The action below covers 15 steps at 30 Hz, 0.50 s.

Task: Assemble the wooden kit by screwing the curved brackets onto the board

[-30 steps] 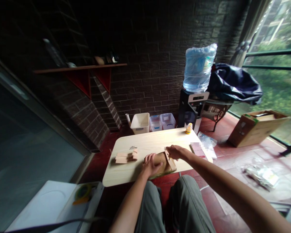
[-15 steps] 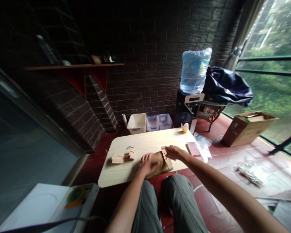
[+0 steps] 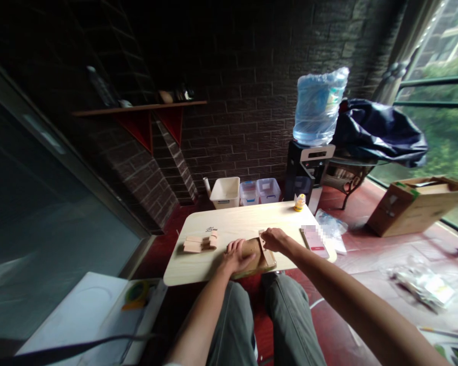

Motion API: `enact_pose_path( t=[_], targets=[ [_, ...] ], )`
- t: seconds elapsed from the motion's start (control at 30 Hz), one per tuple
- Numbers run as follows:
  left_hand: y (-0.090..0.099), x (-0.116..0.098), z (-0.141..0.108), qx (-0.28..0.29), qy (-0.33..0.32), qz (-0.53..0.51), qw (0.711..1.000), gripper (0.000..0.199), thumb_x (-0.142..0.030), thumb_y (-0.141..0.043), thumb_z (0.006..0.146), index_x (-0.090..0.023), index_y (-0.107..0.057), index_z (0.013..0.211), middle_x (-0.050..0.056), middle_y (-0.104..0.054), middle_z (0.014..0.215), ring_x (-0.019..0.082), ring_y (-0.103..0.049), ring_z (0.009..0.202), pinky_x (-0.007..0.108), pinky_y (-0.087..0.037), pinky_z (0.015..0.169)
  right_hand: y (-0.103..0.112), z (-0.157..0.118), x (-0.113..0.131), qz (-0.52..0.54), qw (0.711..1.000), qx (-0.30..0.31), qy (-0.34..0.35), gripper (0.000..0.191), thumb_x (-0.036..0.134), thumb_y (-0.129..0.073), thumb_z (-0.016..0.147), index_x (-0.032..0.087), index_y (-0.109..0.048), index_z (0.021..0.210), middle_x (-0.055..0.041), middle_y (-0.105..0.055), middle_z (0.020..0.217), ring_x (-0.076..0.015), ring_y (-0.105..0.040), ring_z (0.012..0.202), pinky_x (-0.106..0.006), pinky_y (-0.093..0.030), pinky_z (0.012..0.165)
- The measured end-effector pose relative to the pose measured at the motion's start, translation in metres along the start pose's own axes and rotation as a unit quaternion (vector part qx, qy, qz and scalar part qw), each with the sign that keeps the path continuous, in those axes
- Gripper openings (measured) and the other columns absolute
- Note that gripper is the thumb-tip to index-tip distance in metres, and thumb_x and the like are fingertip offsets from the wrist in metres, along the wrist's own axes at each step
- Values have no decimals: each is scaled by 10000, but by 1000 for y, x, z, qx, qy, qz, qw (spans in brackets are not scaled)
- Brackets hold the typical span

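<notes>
My left hand point(image 3: 235, 255) lies on a brown, flat-topped block or board point(image 3: 255, 262), its fingers stretched over the left part and the thumb apart. Across the right end of that brown piece runs a pale wooden strip point(image 3: 268, 257) with small holes. Fingers curled, my right hand point(image 3: 274, 239) is closed over the strip's far part; whatever it grips is hidden. To the left on the light wooden table point(image 3: 179, 264) sit several pale wooden pieces point(image 3: 200, 243). Small dark metal bits point(image 3: 210, 229) lie behind them.
A yellow-capped bottle point(image 3: 299, 203) stands at the table's far right corner, and a pinkish booklet point(image 3: 314, 241) lies near the right edge. Plastic bins point(image 3: 226, 192) and a water dispenser point(image 3: 309, 168) stand behind the table. A cardboard box point(image 3: 412, 206) is on the floor at right.
The view has turned slightly left, so the scene sits further right. Both hands stay on the same pieces; the right hand's wrist looks slightly turned.
</notes>
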<state>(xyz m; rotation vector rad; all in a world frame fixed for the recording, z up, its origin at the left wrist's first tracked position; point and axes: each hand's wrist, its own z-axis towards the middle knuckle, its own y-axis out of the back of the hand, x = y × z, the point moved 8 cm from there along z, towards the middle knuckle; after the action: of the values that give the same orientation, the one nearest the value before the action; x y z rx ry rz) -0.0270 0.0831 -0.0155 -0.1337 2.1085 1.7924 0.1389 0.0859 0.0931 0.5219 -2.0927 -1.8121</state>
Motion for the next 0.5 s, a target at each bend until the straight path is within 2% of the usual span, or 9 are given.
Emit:
enact_pose_path(
  t=[0.1,0.27,0.5],
  targets=[
    [0,-1,1,-1,5,12,1000,869,-762,-476,822,-311,-287,1540,64,-331,1614,325,-237,1500,492,-364,1164,1,1,4,-3,1000,-11,3,349,245,-609,895,43,-702,1164,-249,-732,1090,-332,-732,976,-364,-578,802],
    [0,0,1,-10,0,6,1000,856,-760,-476,821,-306,-313,1528,70,-350,1602,313,-263,1493,474,-374,1159,-1,-4,4,-4,1000,-17,4,362,237,-588,894,58,-689,1192,-217,-736,1119,-308,-733,964,-353,-578,814],
    [3,-2,-2,-15,-8,-8,1000,860,-785,-454,823,-308,-315,1524,74,-334,1613,330,-251,1499,499,-379,1146,-5,-1,-4,-1,1000,-10,-5,369,313,-625,881,90,-715,1161,-207,-750,1085,-312,-741,967,-343,-580,799]
  ],
)
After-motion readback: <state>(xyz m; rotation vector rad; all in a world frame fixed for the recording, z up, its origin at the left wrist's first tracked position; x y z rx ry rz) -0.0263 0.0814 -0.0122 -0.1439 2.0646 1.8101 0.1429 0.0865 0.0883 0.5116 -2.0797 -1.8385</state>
